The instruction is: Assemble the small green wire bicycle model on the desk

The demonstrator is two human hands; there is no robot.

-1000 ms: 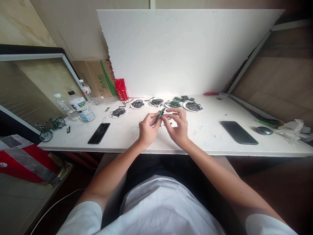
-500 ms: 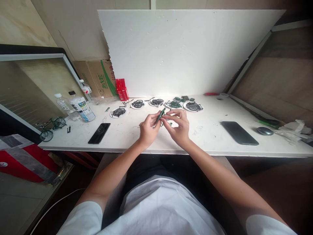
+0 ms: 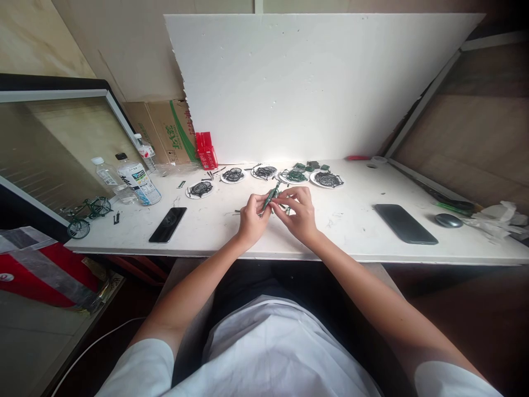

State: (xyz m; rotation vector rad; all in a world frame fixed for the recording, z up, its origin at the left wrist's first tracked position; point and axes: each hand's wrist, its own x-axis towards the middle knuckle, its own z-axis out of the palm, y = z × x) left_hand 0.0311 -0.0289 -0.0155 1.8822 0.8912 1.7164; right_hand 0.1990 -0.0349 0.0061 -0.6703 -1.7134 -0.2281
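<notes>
Above the white table [image 3: 347, 237], my left hand [image 3: 253, 220] pinches a small dark green part [image 3: 270, 194] between thumb and fingers. My right hand [image 3: 300, 216] meets it from the other side, its thumb and fingertips closed on the same green part. Exactly how the fingertips overlap on it is too small to make out. Behind my hands are several round white plates; one bears green pieces [image 3: 296, 176], and others bear black wheel-like pieces [image 3: 328, 179]. A few small green bits lie on the table beneath my hands, partly hidden by them.
At the left stand a small green model bicycle [image 3: 88, 214], plastic bottles [image 3: 139, 181] and a phone [image 3: 167, 225]. A red box [image 3: 206, 150] is at the back. On the right lie a black phone-like slab [image 3: 405, 224], a mouse [image 3: 448, 220] and crumpled tissue [image 3: 498, 218].
The green part has turned slightly between my hands, showing more of its thin frame. My right hand has shifted a little to the left and my left hand slightly right.
</notes>
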